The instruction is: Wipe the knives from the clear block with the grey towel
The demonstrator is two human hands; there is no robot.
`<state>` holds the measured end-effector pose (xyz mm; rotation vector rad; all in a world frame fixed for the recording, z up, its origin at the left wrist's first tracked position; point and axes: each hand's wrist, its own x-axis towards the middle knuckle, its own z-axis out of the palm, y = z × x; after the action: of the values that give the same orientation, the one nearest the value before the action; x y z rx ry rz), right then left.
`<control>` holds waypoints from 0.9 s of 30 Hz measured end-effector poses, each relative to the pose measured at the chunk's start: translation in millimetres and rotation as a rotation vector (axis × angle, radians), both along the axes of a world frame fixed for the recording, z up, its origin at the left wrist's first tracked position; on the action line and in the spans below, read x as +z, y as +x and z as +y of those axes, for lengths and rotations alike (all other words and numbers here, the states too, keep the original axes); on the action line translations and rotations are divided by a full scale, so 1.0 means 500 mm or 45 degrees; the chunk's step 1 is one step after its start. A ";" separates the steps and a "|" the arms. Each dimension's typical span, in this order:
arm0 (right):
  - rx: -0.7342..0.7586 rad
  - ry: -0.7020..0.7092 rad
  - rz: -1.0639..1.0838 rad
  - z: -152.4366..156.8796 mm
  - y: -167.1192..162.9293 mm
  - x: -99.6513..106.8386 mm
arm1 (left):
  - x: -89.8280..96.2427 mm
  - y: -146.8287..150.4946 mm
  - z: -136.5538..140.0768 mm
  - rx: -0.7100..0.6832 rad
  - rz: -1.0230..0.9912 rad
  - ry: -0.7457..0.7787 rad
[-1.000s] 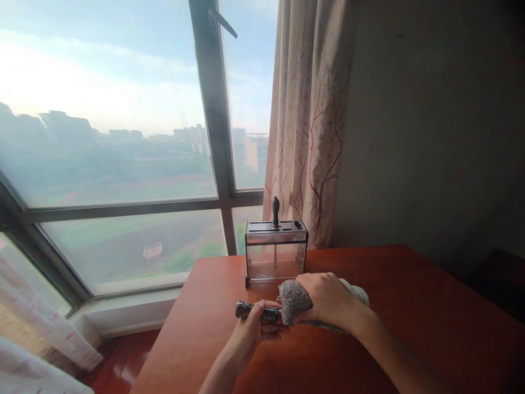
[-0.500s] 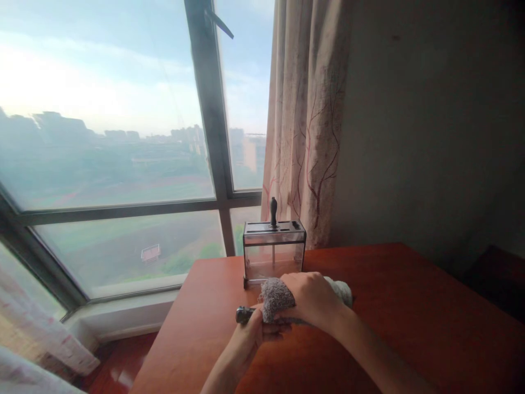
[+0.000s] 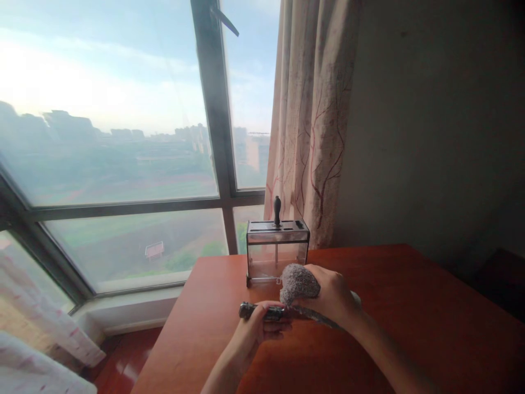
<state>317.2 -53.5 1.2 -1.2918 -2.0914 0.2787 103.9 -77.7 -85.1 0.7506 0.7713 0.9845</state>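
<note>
My left hand (image 3: 256, 328) is closed around the black handle of a knife (image 3: 274, 313). Its blade points right and passes below my right hand, which partly hides it. My right hand (image 3: 334, 293) grips a bunched grey cloth (image 3: 300, 283), held at the blade just beyond the handle. Behind both hands stands a clear knife block (image 3: 262, 257) with a dark metal frame. One knife with a black handle (image 3: 277, 210) sits upright in it.
The reddish-brown table (image 3: 213, 339) spreads under my hands. A pale object (image 3: 356, 298) shows partly behind my right wrist. Beyond the table are a large window (image 3: 135, 241) and a patterned curtain (image 3: 315, 126); another curtain (image 3: 45, 366) hangs at lower left.
My right hand has moved right with the cloth, away from the handle, so more of the handle and blade shows. The view has shifted slightly.
</note>
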 end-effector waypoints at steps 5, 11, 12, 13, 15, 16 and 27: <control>0.023 -0.091 -0.039 0.008 0.054 0.002 | 0.000 -0.011 0.004 -0.003 -0.060 0.006; 0.068 -0.190 -0.237 0.009 0.085 0.013 | -0.002 -0.012 0.008 -0.001 -0.092 -0.027; 0.074 -0.186 -0.278 0.007 0.082 0.015 | -0.003 -0.013 0.009 0.001 -0.090 -0.032; 0.074 -0.171 -0.321 0.005 0.077 0.018 | -0.005 -0.013 0.010 0.003 -0.089 -0.035; 0.074 -0.127 -0.409 0.000 0.062 0.022 | -0.006 -0.014 0.011 0.006 -0.087 -0.038; 0.076 -0.103 -0.449 -0.003 0.053 0.024 | -0.006 -0.014 0.011 0.010 -0.085 -0.036; 0.192 0.031 -0.586 -0.005 -0.030 0.043 | -0.003 -0.008 0.010 0.111 -0.056 -0.018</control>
<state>302.5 -56.0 22.5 -1.2739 -2.5749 0.0166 99.7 -72.5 -86.8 0.6851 0.7774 1.0698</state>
